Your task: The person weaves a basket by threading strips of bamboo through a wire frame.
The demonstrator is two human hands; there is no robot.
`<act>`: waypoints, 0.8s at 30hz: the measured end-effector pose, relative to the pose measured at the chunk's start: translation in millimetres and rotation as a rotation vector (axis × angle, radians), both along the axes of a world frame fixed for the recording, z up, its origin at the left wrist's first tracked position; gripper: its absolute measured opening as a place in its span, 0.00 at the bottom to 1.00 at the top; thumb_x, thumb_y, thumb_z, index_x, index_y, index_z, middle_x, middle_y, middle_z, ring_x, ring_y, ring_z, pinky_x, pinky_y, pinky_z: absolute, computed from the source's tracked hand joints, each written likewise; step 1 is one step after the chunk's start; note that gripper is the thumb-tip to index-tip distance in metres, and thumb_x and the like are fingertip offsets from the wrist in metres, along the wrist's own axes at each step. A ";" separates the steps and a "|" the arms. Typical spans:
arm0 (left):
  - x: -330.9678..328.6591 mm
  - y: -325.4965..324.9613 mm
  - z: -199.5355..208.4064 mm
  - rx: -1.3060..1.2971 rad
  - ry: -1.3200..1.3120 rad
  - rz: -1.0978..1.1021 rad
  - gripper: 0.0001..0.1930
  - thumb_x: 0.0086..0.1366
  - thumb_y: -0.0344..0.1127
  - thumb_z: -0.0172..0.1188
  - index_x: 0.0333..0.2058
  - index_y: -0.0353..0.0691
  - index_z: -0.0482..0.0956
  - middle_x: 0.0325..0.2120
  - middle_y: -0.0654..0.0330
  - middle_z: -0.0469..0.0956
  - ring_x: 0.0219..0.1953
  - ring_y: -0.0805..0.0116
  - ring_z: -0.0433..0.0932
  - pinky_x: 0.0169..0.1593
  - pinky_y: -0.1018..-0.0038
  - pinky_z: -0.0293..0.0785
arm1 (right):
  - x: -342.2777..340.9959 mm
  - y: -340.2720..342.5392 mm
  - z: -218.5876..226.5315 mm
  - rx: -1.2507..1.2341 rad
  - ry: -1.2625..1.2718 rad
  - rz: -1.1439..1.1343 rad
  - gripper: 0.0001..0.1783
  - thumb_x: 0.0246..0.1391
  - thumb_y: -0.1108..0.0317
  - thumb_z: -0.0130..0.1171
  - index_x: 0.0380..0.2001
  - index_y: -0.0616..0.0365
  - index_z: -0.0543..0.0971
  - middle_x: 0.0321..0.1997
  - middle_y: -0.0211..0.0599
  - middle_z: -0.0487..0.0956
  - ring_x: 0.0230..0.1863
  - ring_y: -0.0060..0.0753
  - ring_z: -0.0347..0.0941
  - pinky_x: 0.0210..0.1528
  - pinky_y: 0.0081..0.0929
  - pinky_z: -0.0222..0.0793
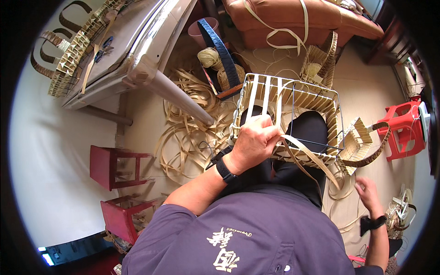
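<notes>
An open, rectangular basket frame (339,98) of wire rests across my lap, its sides partly wrapped with pale flat strips. Several strips (266,95) run in parallel across its left part; the right part is bare wire. My left hand (256,137) is closed at the frame's near left edge, pinching a pale flat strip (305,149). This strip trails to the right over the near side, its end loose. Off to the right, apart from the frame, my right hand (369,195) has loosely bent fingers with a gap between them. Nothing shows in it.
Loose strips (192,98) pile on the floor at left, below a table (133,68). A box (229,94) with strip rolls stands beyond. Small handled baskets (360,142) sit beside the frame and behind it. Red stools (403,128) stand right and left (106,167).
</notes>
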State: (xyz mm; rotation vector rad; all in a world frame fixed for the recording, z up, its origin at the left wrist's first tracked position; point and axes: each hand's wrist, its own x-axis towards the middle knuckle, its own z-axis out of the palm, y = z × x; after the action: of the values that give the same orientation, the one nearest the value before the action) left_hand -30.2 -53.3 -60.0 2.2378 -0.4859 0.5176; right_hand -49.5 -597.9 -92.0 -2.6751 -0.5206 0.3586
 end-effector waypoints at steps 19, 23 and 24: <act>2.2 -0.8 -14.9 -0.056 -0.030 -0.002 0.06 0.64 0.33 0.77 0.32 0.41 0.87 0.26 0.59 0.76 0.34 0.55 0.79 0.40 0.59 0.75 | 115.5 319.2 134.9 0.242 -0.291 0.501 0.07 0.59 0.67 0.72 0.30 0.57 0.85 0.30 0.44 0.81 0.33 0.59 0.82 0.36 0.49 0.78; -0.1 -5.1 -6.9 -0.131 0.015 0.011 0.07 0.64 0.32 0.78 0.39 0.42 0.88 0.29 0.58 0.80 0.35 0.54 0.83 0.43 0.57 0.78 | 133.3 333.3 139.3 0.085 -0.096 0.348 0.07 0.55 0.66 0.74 0.27 0.57 0.88 0.30 0.48 0.86 0.36 0.60 0.85 0.41 0.51 0.80; -0.3 -5.5 -2.3 -0.202 0.056 0.011 0.09 0.64 0.31 0.78 0.41 0.42 0.89 0.31 0.58 0.83 0.36 0.53 0.85 0.45 0.56 0.81 | 139.4 335.1 135.6 0.028 -0.138 0.359 0.08 0.54 0.66 0.74 0.27 0.57 0.88 0.30 0.50 0.86 0.37 0.61 0.85 0.42 0.52 0.81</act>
State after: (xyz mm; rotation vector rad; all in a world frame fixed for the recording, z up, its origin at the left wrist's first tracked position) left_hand -30.5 -58.7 -62.2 2.0571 -0.3755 0.4866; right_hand 89.9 -262.9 43.6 -2.5857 -1.0450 0.2625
